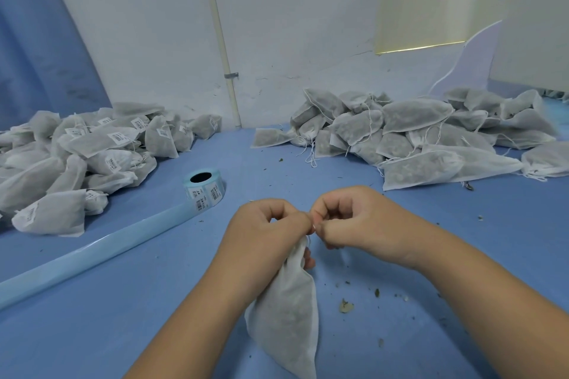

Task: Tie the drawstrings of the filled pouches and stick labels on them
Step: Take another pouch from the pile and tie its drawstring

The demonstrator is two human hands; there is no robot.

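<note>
Close in front of me, my left hand [271,224] curls round the neck of the pouch [286,317], while my right hand [354,218] pinches what I take for its drawstring [312,226], fingertips meeting at the mouth. From there the pouch hangs down toward me, long axis near upright. Ahead-left sits the label roll [204,186], nearer my left hand.
</note>
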